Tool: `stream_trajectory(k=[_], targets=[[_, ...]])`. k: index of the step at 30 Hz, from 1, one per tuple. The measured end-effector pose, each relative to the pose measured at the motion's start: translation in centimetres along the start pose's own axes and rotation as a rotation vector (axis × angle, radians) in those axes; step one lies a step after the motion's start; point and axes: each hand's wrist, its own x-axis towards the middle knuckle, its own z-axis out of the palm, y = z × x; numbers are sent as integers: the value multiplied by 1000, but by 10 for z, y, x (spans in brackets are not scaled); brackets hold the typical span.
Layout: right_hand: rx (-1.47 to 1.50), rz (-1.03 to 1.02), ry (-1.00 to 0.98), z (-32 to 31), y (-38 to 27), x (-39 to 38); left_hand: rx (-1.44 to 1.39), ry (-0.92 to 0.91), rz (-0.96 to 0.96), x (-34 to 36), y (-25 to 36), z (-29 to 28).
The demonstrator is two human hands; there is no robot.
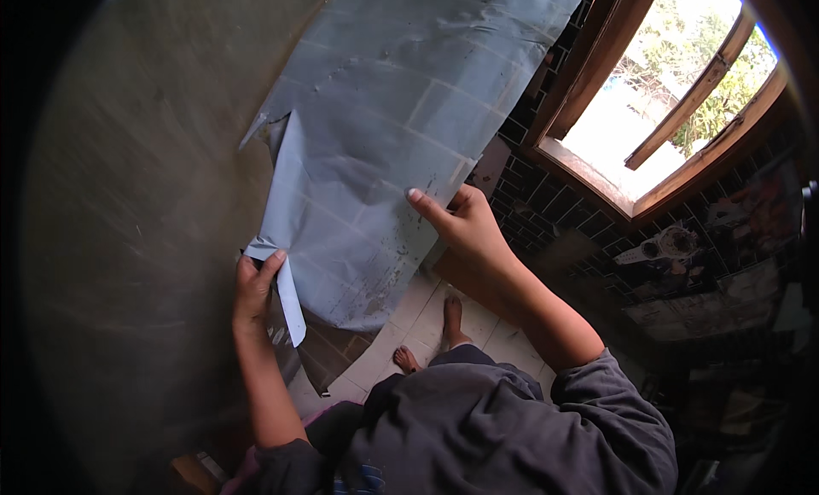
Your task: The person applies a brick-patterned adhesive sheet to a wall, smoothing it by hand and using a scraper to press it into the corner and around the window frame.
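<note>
A large sheet of wallpaper (367,154), bluish grey with faint tile lines, hangs in front of me. Its left edge is torn and folded over into a pale strip (288,183), with a narrow end dangling lower down. My left hand (254,283) pinches that folded edge, thumb on top. On the right edge of the sheet my right hand (467,226) is closed, its thumb lying across the front and its fingers behind, mostly hidden. Dark specks mark the lower part of the sheet. Below it a brown, tile-patterned piece (337,348) shows.
A bare, smeared greyish-brown wall (145,179) fills the left. At the upper right is a wooden-framed window (597,94) with slanting bars. Dark tile-patterned wall covering (554,183) surrounds it. My bare feet (454,320) stand on pale floor tiles (418,311).
</note>
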Motion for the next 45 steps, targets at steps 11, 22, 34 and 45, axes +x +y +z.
stream_trajectory(k=[11, 22, 34, 45], targets=[[-128, 97, -17, -4, 15, 11, 7, -1, 32, 7, -7, -10], [-131, -96, 98, 5, 27, 7, 11, -75, 142, 10, -8, -4], [-59, -119, 81, 13, 28, -2, 77, -79, 127, 13, -10, -14], [-47, 109, -35, 9, 31, -10, 84, -84, -29, -1, -5, -22]])
